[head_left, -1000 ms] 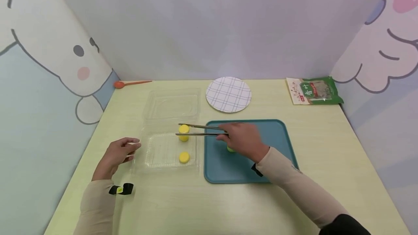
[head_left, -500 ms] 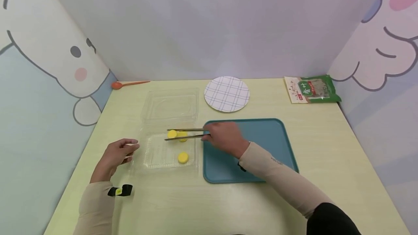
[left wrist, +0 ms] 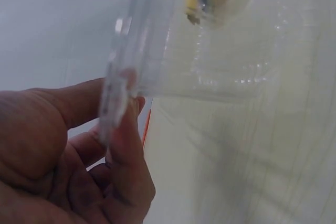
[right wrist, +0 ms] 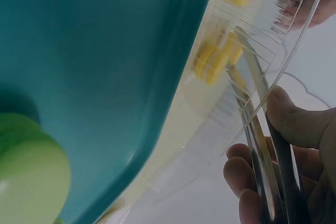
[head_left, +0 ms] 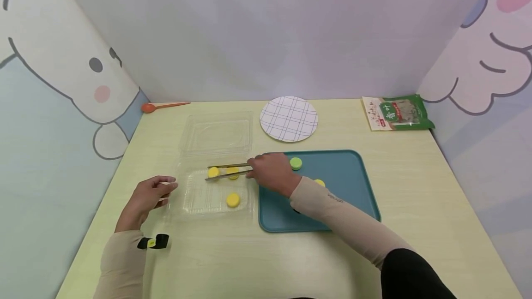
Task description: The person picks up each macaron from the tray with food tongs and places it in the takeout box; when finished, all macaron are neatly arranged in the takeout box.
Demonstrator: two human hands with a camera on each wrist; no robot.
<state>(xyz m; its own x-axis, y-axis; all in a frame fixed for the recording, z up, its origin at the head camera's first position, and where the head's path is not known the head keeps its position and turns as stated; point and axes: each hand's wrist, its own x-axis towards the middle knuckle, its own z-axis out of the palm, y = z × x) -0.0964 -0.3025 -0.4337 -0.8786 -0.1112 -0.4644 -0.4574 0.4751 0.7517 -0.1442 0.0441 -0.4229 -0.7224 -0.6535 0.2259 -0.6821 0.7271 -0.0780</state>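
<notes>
My left hand [head_left: 147, 197] pinches the rim of a clear plastic clamshell box [left wrist: 118, 98] between thumb and fingers. Metal tongs [right wrist: 282, 156] are gripped in my right hand [head_left: 274, 172], which is over the left edge of the blue-green tray. In the head view, the tong tips flank a yellow macaron [head_left: 213, 172] inside the box. Just right of it, a second yellow macaron [head_left: 233, 170] lies partly behind the tongs. A third yellow macaron [head_left: 233, 200] sits nearer the box's front edge.
On the tray [head_left: 282, 218] are a green macaron [head_left: 296, 164] and a yellow macaron [head_left: 319, 182], partly covered by the right sleeve. Behind stand a checked round plate [head_left: 288, 119], a green-and-white packet [head_left: 398, 113] and an orange spoon [head_left: 148, 108]. The box's lid [head_left: 218, 130] lies open toward the wall.
My right hand has moved left with the tongs, bringing one yellow macaron to the left of the other. The green and yellow macarons on the tray show more now. My left hand stays put.
</notes>
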